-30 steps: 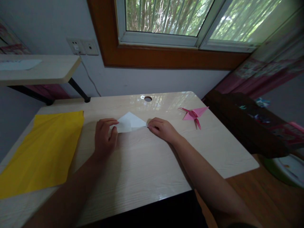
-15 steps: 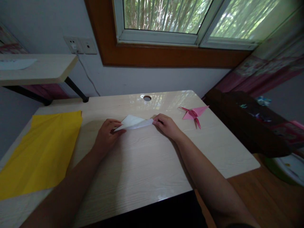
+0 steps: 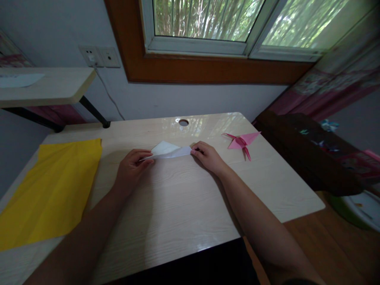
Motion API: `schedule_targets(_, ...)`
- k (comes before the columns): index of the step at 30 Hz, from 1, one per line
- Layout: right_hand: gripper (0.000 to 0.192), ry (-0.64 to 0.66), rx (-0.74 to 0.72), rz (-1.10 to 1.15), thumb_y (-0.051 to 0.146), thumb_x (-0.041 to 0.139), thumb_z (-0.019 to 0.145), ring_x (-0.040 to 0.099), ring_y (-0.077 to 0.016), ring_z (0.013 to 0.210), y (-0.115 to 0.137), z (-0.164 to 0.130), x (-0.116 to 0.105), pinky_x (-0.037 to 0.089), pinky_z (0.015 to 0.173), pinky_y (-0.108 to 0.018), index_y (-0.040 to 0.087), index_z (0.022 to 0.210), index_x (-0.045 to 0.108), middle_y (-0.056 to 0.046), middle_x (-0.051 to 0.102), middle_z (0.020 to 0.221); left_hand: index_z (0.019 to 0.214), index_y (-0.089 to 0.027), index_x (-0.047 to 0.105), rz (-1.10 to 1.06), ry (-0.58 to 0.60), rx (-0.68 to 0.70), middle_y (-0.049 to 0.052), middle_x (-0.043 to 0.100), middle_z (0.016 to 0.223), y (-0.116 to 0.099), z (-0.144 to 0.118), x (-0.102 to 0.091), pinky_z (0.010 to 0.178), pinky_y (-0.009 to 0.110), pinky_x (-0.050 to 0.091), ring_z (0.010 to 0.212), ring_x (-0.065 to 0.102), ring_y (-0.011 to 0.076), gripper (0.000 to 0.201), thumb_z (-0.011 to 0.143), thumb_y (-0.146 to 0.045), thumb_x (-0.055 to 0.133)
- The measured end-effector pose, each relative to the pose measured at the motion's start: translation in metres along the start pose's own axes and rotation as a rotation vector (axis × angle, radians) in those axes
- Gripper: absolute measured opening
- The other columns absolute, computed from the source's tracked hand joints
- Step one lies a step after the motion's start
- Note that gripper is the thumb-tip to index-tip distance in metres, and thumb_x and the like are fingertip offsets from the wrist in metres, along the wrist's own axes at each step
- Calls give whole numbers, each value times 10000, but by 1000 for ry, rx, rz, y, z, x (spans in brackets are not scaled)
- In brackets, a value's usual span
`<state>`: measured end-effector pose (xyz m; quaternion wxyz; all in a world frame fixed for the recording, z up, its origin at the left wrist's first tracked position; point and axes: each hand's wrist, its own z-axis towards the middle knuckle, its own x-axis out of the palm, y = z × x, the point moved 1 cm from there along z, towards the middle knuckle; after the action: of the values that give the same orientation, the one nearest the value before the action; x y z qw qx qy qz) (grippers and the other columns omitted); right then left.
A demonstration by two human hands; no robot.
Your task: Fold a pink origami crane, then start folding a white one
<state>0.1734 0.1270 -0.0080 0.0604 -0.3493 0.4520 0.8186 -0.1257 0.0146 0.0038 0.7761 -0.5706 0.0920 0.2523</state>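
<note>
— How are the fingers set?

— The left tip of the folded white paper (image 3: 168, 151) is pinched by the fingers of the left hand (image 3: 132, 168), and its right tip is gripped by the closed fingers of the right hand (image 3: 208, 156). The paper is stretched between the two hands, just above the counter (image 3: 178, 198), a little beyond its middle; whether its lower edge touches the wood cannot be told.

— What is seen around the hands?

— A pink paper crane (image 3: 242, 142) is laid on the counter to the right of the right hand, near but apart from it. A large yellow sheet (image 3: 50, 190) is spread flat over the left part of the counter, well apart from the left hand.

— And the surface itself?

— The counter is made of pale wood grain with a glossy finish; window light is reflected at its far edge, where a round cable hole (image 3: 183, 122) is cut.

— The room beyond?

— A wall is seen behind, with two sockets (image 3: 99, 57) and a cord hung from one. A window (image 3: 222, 23) in a brown wooden frame is set above, with green trees outside. A pale shelf (image 3: 44, 85) is mounted at the left, and dark furniture (image 3: 308, 150) stands at the right under a patterned curtain (image 3: 332, 87).
</note>
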Motion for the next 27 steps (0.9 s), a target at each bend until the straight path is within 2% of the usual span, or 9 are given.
schedule_targets(6, 163, 29, 56, 24, 308, 563, 956, 602, -182, 806, 4, -1, 0, 446, 756, -300, 189, 881, 647, -43, 656, 873, 869, -240, 782, 61, -18, -67, 45, 708, 1156, 2, 2, 0, 971, 369, 481, 1056, 649, 221, 276, 914, -467, 631)
schedule_targets(11, 228, 77, 99, 74, 379, 545, 970, 598, -181, 796, 10, -2, 1, 437, 749, -300, 191, 889, 647, -38, 672, 875, 812, -227, 764, 20, -39, -125, 45, 708, 1196, 0, 1, 0, 990, 376, 470, 1082, 648, 230, 256, 899, -438, 648)
schedule_targets(14, 249, 71, 127, 127, 414, 563, 958, 586, -175, 781, 12, -4, 1, 427, 731, -294, 191, 877, 640, -30, 670, 862, 744, -202, 696, -67, -71, -153, 53, 710, 1169, 1, 0, 3, 949, 371, 497, 1040, 659, 222, 247, 868, -415, 688)
schedule_targets(17, 263, 49, 171, 204, 442, 585, 945, 568, -162, 767, 12, -4, 2, 417, 714, -287, 195, 875, 640, -17, 656, 846, 740, -190, 588, -281, -129, -197, 60, 706, 1124, 5, -1, 8, 853, 354, 543, 947, 681, 205, 270, 791, -383, 770)
schedule_targets(22, 298, 17, 268, 477, 485, 684, 873, 588, -151, 763, 10, -4, 10, 440, 705, -278, 197, 868, 610, -15, 673, 829, 896, -204, 551, -491, -156, -210, 36, 688, 1090, 12, -1, 13, 852, 344, 564, 927, 702, 179, 351, 715, -297, 838)
schedule_targets(27, 362, -70, 277, 734, 434, 819, 754, 649, -154, 775, 12, -2, 15, 500, 731, -295, 224, 935, 586, 6, 693, 831, 1139, -235, 565, -454, -108, -203, 3, 678, 986, 11, 1, 12, 853, 328, 559, 898, 690, 159, 508, 708, -278, 831)
